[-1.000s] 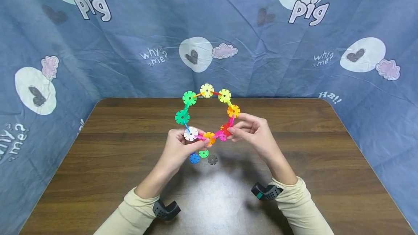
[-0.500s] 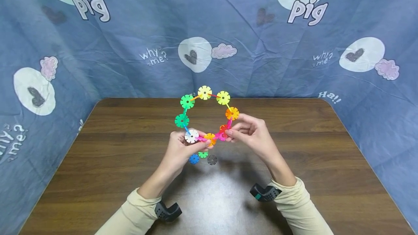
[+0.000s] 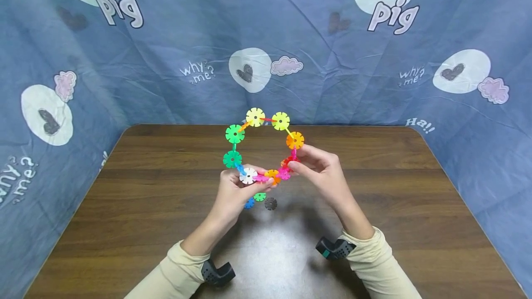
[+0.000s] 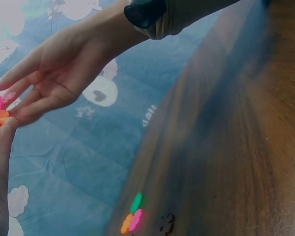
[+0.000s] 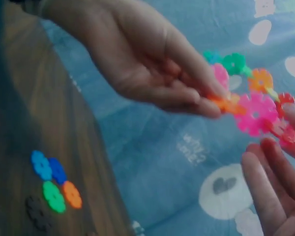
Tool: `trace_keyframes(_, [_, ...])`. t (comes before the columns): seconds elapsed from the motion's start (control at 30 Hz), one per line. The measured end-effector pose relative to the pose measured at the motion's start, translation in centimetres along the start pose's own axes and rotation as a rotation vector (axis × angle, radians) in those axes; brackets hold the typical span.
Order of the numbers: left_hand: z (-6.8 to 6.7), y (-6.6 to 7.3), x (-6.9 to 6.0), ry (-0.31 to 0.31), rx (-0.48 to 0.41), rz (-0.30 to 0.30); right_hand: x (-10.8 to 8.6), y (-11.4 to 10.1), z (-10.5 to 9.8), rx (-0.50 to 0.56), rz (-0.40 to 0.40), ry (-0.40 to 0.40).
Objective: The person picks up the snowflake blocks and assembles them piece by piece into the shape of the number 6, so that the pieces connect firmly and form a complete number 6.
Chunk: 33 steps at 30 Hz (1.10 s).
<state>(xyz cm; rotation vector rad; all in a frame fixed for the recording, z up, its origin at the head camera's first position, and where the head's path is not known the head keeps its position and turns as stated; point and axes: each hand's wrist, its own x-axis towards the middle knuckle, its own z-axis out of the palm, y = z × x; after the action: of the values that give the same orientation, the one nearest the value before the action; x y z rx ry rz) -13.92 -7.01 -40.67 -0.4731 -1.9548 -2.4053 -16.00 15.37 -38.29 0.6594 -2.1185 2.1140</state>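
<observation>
Both hands hold up a ring of notched plastic snowflake discs (image 3: 232,159) joined edge to edge, in the middle of the head view. My left hand (image 3: 232,193) pinches an orange disc (image 3: 272,176) at the ring's bottom, beside a white disc (image 3: 248,176). At the ring's lower right, my right hand (image 3: 326,172) pinches a red disc (image 3: 287,162); its fingertips lie close under another orange disc (image 3: 295,140). A pink disc (image 5: 256,114) sits between the two hands in the right wrist view. Fingers partly hide the lower discs.
Loose discs lie on the wooden table (image 3: 145,206) beneath the ring: a green disc (image 3: 259,196), a blue disc (image 3: 249,203) and a dark disc (image 3: 270,204). A loose orange disc (image 5: 72,194) shows in the right wrist view. A blue printed cloth (image 3: 166,82) hangs behind the table.
The ring has turned slightly, its top and green discs shifting left and the white disc right and down. My left hand has moved a little to the right; my right hand keeps its hold.
</observation>
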Motion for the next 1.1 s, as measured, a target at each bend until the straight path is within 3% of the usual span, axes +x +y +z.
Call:
trace_keyframes(0.2, [0.1,0.5,0.0,0.017,0.091,0.064,0.0,-0.2,-1.1,0.013,-0.051,-0.035])
trace_keyframes(0.53, [-0.1,0.6,0.0,-0.046,0.115,0.025,-0.1,-1.3,-1.7,-0.096,0.004,-0.111])
trace_keyframes(0.7, [-0.1,0.3,-0.1,-0.011,0.072,0.018,0.1,-1.2,-1.2,-0.099,-0.009,-0.111])
trace_keyframes(0.8, [0.1,0.2,-0.1,0.017,0.025,0.01,0.2,-0.8,-0.6,-0.014,-0.018,-0.112])
trace_keyframes(0.93, [0.4,0.1,-0.2,0.011,0.022,-0.012,0.2,-0.4,0.1,0.091,-0.009,-0.03])
trace_keyframes(1.1, [0.3,0.1,-0.1,-0.034,0.17,-0.097,0.2,-0.1,0.2,0.12,0.025,0.085])
